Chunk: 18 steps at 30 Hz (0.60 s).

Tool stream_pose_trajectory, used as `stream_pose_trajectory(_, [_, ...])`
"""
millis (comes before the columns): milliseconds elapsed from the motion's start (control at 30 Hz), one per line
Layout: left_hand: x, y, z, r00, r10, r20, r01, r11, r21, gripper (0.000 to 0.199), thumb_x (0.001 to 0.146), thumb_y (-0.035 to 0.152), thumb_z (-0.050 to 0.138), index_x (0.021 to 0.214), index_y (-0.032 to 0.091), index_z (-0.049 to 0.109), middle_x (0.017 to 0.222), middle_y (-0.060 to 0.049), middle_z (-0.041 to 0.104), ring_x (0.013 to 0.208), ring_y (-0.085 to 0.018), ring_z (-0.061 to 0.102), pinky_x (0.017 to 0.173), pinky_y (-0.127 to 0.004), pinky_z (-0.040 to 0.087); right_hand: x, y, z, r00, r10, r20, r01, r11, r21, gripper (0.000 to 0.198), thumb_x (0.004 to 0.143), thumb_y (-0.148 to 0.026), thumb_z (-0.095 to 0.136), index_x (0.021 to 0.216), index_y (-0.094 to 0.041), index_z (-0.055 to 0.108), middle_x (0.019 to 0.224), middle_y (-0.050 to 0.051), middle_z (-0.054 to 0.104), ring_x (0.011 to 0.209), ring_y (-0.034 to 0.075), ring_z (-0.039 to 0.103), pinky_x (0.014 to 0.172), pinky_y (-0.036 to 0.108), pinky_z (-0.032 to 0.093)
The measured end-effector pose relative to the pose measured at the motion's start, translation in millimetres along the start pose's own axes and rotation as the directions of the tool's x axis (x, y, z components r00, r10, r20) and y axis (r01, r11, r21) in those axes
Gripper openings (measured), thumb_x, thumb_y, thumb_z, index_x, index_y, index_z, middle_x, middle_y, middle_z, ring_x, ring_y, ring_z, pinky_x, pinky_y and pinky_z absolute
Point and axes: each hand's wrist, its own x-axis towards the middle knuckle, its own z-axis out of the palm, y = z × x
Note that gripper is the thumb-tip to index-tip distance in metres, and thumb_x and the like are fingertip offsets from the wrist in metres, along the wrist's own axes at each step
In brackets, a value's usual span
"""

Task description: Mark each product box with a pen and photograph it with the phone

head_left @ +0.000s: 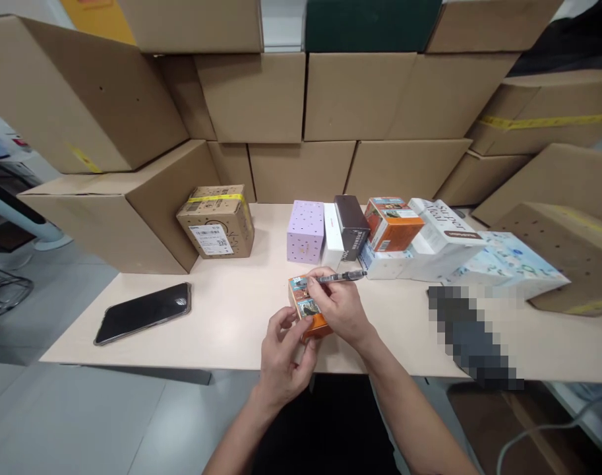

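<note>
Main risk from where I stand: the small orange printed cardboard box (308, 307) twisting under the slim black-and-clear pen (351, 276). Cause would be light bracing: the left hand (283, 353) steadies the near-left part, while pen pressure would land at the far-left corner, off that grip. Ink could smear too, if the card is glossy and the right hand (337, 303) drags across it. Box is near the front edge of the pale smooth-topped table (231, 316), so a slip that way might drop it. Unclear from here whether its underside rests on the surface or is lifted.

Pose: right hand is palm-down over the box's right side, fingers curled tight round the pen in a writing grip, tip pointing left; tip contact with the card unclear. Left hand half-curled, thumb on the printed face, other fingers at the left side and near end, so a loose pinch on the box. Bare forearms (419, 412) angle in from the front. Lilac dotted box (305, 231) stands just beyond the right knuckles, black glass-faced phone (145, 313) well off left
</note>
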Motion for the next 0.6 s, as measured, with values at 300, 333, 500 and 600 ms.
stream_pose_trajectory(300, [-2.3,-2.3,0.7,1.0,-0.015,0.013,0.015,1.0,-0.008,0.044,0.086,0.014,0.06,0.128,0.024,0.057,0.129,-0.013,0.049,0.116,-0.024,0.057,0.09,-0.04,0.057,2.1,-0.8,0.6,0.999,-0.026,0.018,0.027,0.999,-0.047,0.019,0.095,-0.03,0.047,0.085,-0.021,0.06,0.082,0.001,0.066,0.072,0.014,0.063,0.068,0.025,0.049])
stream_pose_trajectory(333, [-2.1,-2.2,0.7,1.0,-0.015,0.014,0.016,1.0,-0.009,0.044,0.086,0.014,0.06,0.129,0.024,0.056,0.129,-0.013,0.049,0.116,-0.024,0.057,0.09,-0.04,0.057,2.3,-0.6,0.7,0.999,-0.031,0.024,0.032,0.998,-0.054,0.019,0.095,-0.03,0.047,0.085,-0.021,0.06,0.082,0.001,0.066,0.071,0.014,0.063,0.068,0.025,0.048])
stream_pose_trajectory(500, [-2.4,-2.7,0.8,1.0,-0.019,0.017,0.019,1.0,-0.011,0.043,0.085,0.013,0.061,0.127,0.024,0.057,0.13,-0.013,0.049,0.118,-0.025,0.056,0.09,-0.039,0.056,2.6,0.6,1.0,0.997,-0.046,0.054,0.05,0.994,-0.094,0.019,0.095,-0.029,0.046,0.086,-0.021,0.061,0.082,0.001,0.067,0.071,0.014,0.063,0.068,0.025,0.048])
stream_pose_trajectory(600, [-2.4,-2.8,0.6,1.0,-0.016,0.018,0.016,1.0,-0.016,0.044,0.086,0.013,0.061,0.128,0.024,0.057,0.13,-0.013,0.049,0.118,-0.024,0.056,0.089,-0.039,0.057,2.1,0.4,1.0,0.998,-0.044,0.049,0.049,0.993,-0.103,0.019,0.096,-0.028,0.046,0.087,-0.021,0.061,0.084,0.001,0.067,0.073,0.014,0.063,0.069,0.025,0.047])
